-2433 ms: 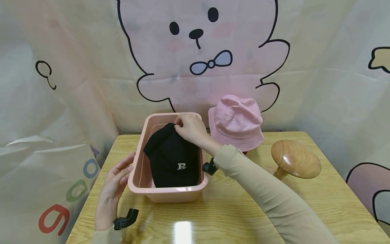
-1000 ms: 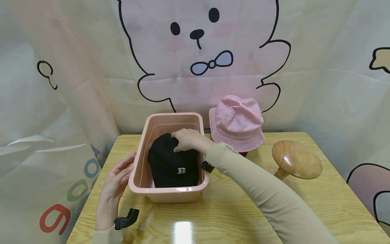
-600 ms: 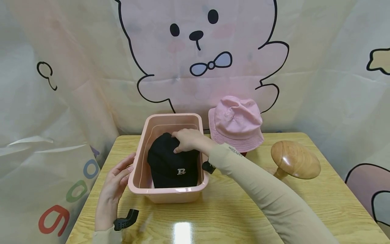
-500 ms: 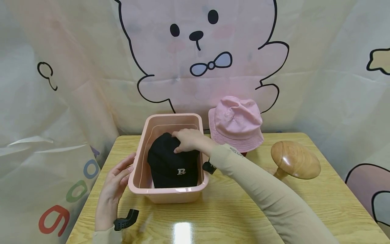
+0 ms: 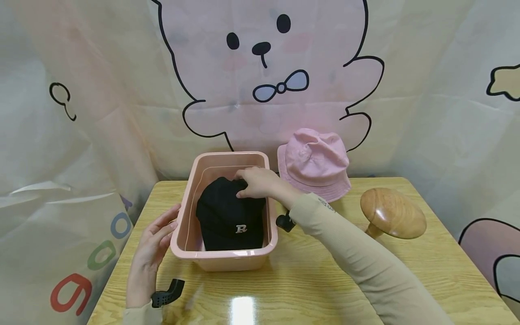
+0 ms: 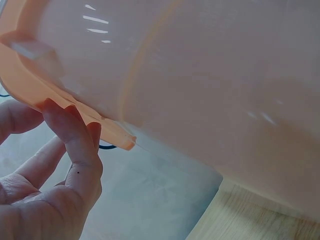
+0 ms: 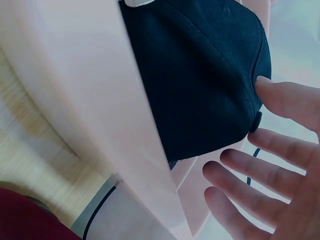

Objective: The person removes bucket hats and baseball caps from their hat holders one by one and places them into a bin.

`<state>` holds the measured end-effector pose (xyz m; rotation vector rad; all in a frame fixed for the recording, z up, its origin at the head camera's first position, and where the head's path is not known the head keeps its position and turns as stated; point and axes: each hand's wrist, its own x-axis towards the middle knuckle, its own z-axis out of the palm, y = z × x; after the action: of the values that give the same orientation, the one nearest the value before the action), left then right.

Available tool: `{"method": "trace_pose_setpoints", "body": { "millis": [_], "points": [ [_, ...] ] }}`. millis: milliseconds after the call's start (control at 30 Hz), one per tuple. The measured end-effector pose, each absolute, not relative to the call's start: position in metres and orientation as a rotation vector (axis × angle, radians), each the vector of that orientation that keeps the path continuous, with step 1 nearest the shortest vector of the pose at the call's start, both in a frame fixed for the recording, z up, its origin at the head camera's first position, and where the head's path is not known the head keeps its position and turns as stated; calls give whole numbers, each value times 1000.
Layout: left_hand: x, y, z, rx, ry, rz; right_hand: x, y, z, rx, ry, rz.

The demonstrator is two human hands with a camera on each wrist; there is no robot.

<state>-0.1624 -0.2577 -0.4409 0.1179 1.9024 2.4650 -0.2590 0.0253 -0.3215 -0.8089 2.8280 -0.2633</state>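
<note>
A black baseball cap (image 5: 227, 214) with a raised silver letter R lies in a pink plastic basin (image 5: 224, 254), crown up. My right hand (image 5: 257, 183) is over the cap's far right part. In the right wrist view, the thumb (image 7: 285, 100) is at the cap's edge and the fingers (image 7: 260, 175) are spread and fairly straight. Beside the basin's left side is my left hand (image 5: 152, 243). Its fingertips (image 6: 52, 107) rest against the underside of the rim in the left wrist view, with the fingers loosely bent.
A pink bucket hat (image 5: 314, 162) sits raised behind and right of the basin. Farther right, a wooden stand with a rounded mushroom-like top (image 5: 393, 213) stands on the wooden table (image 5: 325, 284). A printed cloth backdrop (image 5: 260, 117) hangs behind the table.
The cap sank lower into the basin with my right hand, then stayed put. Since then my right hand has shifted slightly right and up off the crown. The left hand has not moved.
</note>
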Motion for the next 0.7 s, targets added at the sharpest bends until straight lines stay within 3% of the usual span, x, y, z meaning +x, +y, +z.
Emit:
{"method": "trace_pose_setpoints", "body": {
  "millis": [700],
  "points": [
    [-161,-257,-439,98,1899,2457,-249,42,-315,-783,2957,-553]
  ]
}}
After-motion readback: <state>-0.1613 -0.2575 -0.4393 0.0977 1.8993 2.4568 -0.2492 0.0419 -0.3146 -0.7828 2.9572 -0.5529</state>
